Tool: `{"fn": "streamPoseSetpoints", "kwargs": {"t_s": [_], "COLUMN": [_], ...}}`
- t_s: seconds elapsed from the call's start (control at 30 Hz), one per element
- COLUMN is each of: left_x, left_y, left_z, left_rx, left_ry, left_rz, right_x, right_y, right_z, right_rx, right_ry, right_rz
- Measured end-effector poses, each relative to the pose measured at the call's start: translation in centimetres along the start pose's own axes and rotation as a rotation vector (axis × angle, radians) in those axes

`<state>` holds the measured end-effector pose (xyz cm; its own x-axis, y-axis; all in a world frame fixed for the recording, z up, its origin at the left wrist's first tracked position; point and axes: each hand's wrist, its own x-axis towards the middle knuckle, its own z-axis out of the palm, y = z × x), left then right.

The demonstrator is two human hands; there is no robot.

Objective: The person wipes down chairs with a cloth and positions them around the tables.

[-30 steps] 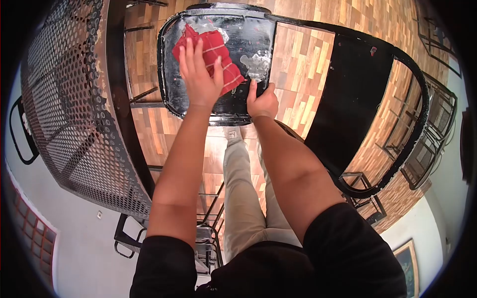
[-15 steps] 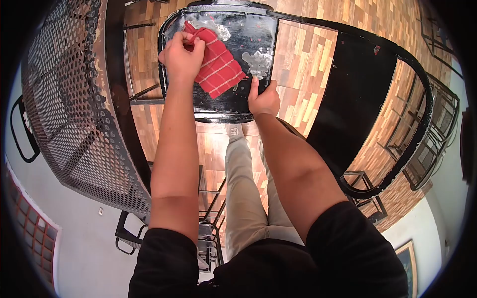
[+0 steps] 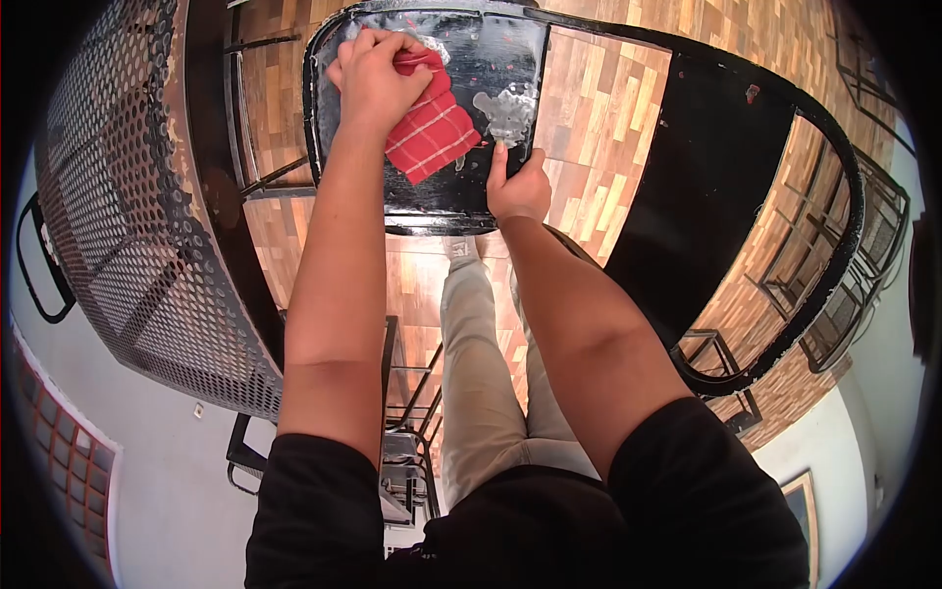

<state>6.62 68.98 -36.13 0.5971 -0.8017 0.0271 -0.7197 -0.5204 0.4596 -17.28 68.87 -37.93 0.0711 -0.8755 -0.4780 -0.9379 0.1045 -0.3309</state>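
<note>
My left hand [image 3: 378,83] is closed on a red checked cloth [image 3: 432,128], bunched at its top, with the rest spread over a black chair seat [image 3: 432,201]. Whitish, wet-looking patches [image 3: 510,113] mark the seat on the right; another shows partly behind the cloth at the top. At the seat's right edge is my right hand [image 3: 520,187], thumb on top and fingers curled around the rim, their tips hidden beneath it. The chair's black backrest panel [image 3: 702,196] and its worn, rounded tube frame [image 3: 844,236] extend to the right.
A perforated metal panel [image 3: 128,196] with a chipped dark edge rises close on the left. Wood-patterned floor [image 3: 589,118] lies beneath. Other black-framed chairs stand at the right [image 3: 839,304] and below my left arm [image 3: 407,452]. My legs [image 3: 481,353] are just under the seat.
My left hand has shifted slightly up and right, pressing flatter on the cloth, whose top is now more covered. My right hand keeps its hold on the seat edge.
</note>
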Motion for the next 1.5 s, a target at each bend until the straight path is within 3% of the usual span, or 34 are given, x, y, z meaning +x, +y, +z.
{"fn": "streamPoseSetpoints", "kwargs": {"t_s": [0.13, 0.23, 0.37, 0.5, 0.53, 0.63, 0.8, 0.9, 1.03, 1.07, 1.17, 1.3, 1.4, 1.43, 1.5], "left_x": [-0.2, -1.7, -4.6, -3.6, -3.3, -2.0, -3.4, -4.2, -5.0, -5.3, -6.7, -7.8, -9.7, -9.4, -9.2], "left_y": [1.0, 0.7, 0.2, -1.6, -2.1, -4.1, -4.2, -4.3, -4.1, -4.0, -2.5, -1.2, -2.1, -2.2, -2.5], "left_z": [-0.9, -2.9, -4.8, -5.0, -4.8, -4.1, -4.2, -3.4, -3.1, -3.0, -1.7, -1.2, 1.0, 1.2, 1.9], "left_rx": [-0.059, -0.375, -0.629, -0.659, -0.661, -0.144, -0.163, -0.007, -0.084, -0.082, 0.076, 0.044, 0.160, 0.218, 0.234], "left_ry": [0.026, -0.039, -0.015, 0.022, 0.024, -0.018, -0.014, 0.090, 0.058, 0.065, 0.544, 0.482, 0.313, 0.225, 0.238], "left_rz": [0.021, -0.233, -0.307, -0.357, -0.360, -0.512, -0.562, -0.580, -0.675, -0.672, -0.501, -0.218, -0.277, -0.314, -0.322], "right_x": [0.1, 0.0, 0.1, -0.1, -0.1, 0.1, -0.1, 0.1, -0.1, -0.2, 0.3, -0.6, -1.1, -1.2, -2.4], "right_y": [0.2, 0.0, 0.0, 0.1, 0.2, -0.1, 0.1, 0.0, 0.6, 0.6, 0.0, -0.5, 0.1, -0.5, -2.1], "right_z": [-0.2, -0.2, -0.4, -0.5, -0.4, -0.4, -0.5, -0.4, -0.1, 0.0, -0.6, -1.8, -0.5, -0.6, -0.5], "right_rx": [-0.002, 0.009, 0.013, 0.022, 0.017, 0.011, 0.030, 0.023, 0.028, 0.026, 0.039, 0.125, 0.045, 0.056, 0.150], "right_ry": [-0.015, -0.022, -0.032, -0.030, -0.030, -0.028, -0.027, -0.028, -0.023, -0.022, -0.001, -0.109, 0.323, 0.327, 0.357], "right_rz": [0.015, 0.011, 0.008, -0.001, 0.002, 0.001, -0.006, -0.008, -0.012, -0.013, -0.044, 0.021, -0.185, -0.195, -0.603]}}
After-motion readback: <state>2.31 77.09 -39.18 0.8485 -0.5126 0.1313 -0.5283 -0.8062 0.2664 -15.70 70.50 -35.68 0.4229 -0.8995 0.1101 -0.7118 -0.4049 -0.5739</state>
